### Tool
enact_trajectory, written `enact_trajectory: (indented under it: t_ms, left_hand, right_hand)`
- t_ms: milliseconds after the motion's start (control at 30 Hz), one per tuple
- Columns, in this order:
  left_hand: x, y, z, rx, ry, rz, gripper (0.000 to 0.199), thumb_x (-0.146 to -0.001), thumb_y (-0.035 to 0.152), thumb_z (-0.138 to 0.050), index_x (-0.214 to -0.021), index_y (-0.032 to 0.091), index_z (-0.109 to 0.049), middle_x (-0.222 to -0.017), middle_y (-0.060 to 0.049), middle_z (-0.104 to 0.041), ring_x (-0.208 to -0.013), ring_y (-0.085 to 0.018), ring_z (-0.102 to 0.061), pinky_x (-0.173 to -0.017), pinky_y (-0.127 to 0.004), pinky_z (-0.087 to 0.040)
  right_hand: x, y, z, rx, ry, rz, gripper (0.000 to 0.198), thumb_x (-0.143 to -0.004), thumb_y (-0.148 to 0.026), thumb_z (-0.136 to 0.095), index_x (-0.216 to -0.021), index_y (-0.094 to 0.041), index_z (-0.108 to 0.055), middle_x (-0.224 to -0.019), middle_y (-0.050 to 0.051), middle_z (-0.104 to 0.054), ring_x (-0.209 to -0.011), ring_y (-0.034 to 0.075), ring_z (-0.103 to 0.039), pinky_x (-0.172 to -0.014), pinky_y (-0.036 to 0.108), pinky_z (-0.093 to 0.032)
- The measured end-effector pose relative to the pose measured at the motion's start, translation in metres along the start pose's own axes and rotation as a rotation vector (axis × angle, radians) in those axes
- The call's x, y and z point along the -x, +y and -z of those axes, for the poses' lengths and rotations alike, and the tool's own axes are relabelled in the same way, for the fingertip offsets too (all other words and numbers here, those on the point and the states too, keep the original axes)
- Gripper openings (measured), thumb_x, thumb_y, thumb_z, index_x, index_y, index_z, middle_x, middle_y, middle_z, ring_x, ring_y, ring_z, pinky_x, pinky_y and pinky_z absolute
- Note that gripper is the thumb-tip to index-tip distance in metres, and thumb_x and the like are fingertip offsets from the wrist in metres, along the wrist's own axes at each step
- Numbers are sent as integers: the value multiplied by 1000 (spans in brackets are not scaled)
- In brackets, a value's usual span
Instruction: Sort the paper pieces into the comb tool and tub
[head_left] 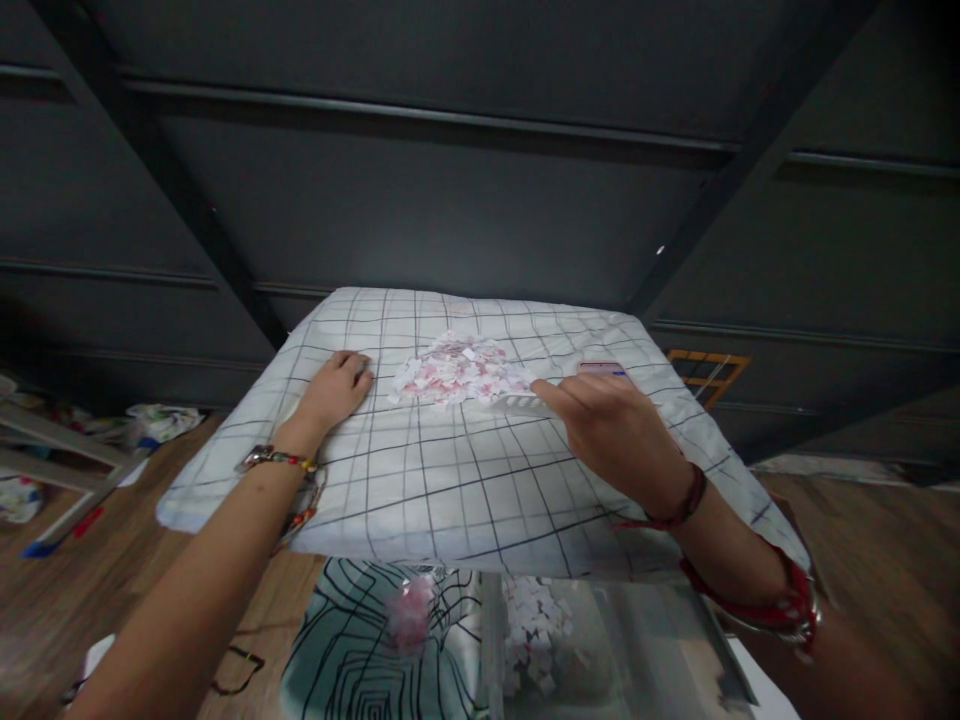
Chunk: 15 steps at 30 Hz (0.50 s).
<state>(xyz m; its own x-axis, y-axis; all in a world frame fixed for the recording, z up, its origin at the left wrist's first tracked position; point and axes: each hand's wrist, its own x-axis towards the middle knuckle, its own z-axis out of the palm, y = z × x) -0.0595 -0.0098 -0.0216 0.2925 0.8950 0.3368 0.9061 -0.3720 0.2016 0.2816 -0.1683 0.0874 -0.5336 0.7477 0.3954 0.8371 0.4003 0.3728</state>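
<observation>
A heap of small white and pink paper slips (461, 368) lies on the checked cloth (420, 500) of the table. My right hand (607, 425) is closed around a pale flat slotted tool (519, 404), whose far end touches the near right edge of the heap. Most of its handle is hidden in my fist. To the left of the heap my left hand (335, 388) rests on the cloth, fingers loosely bent and thumb apart, holding nothing that I can see. Just beyond my right hand lies a flat phone-like object (602, 369), partly covered by it.
Below the table's front edge stands a translucent bin (615, 640) with white paper slips (534, 630) inside. Left of it, a clear bag with pink contents (410, 612) lies on a green patterned cloth (330, 640). A dark panelled wall (450, 210) rises behind the table.
</observation>
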Motion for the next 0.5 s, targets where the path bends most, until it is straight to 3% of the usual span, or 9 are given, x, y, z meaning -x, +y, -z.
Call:
enact_trajectory:
  t_ms: [267,500]
  left_hand:
    - [0,-1,-1,-6,2,-2,44,-90,36,-35,-116,11,-60,-121,-17,-60,-118,-28,-52,-110,-45,-40]
    - [0,0,-1,12,13,-12,43,-90,36,-35,-116,12,-60,-120,-16,-60,-119,-28,-51,-109,-45,-41]
  right_hand:
    - [4,-9,-2,-123,103,62,36,-82,3,-41,-101,-16,-65,-64,0,-58,-60,15,-45,-59,29,-29]
    - [2,-12,2,-183,69,31,38,-82,2,-40,-105,-16,-65,-69,1,-61,-64,15,-47,-61,30,-31]
